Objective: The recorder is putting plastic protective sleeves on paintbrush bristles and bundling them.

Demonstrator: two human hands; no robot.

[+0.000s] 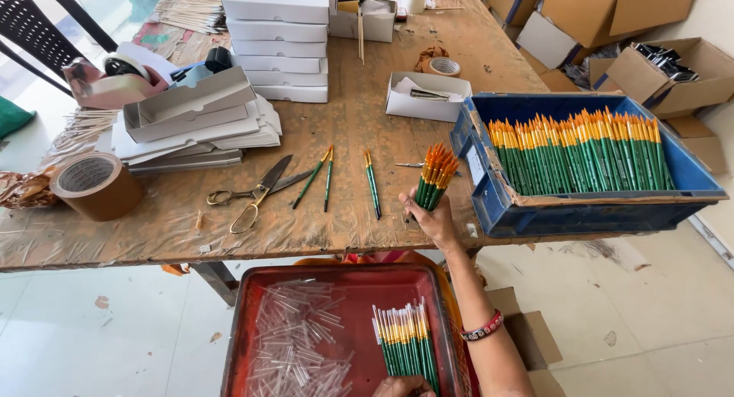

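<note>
green-handled brushes [434, 179] bunched in right hand [436, 217], fingers clamped round them
left hand [404, 385] cut off at frame edge, grip unclear, by capped brushes [405, 343] in red tray [252, 320]

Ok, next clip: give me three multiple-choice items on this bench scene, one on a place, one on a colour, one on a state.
1. Where do the scissors lie?
A. on the wooden table
B. in the blue crate
C. in the red tray

2. What colour are the handles of the brushes in the blue crate?
A. red
B. green
C. white

3. What is the right hand doing?
A. resting flat and empty
B. gripping a bundle of brushes
C. holding tape

Answers: 1 A, they lie open on the tabletop; 2 B, green shafts under orange tips; 3 B, fingers closed round the bundle.
</note>
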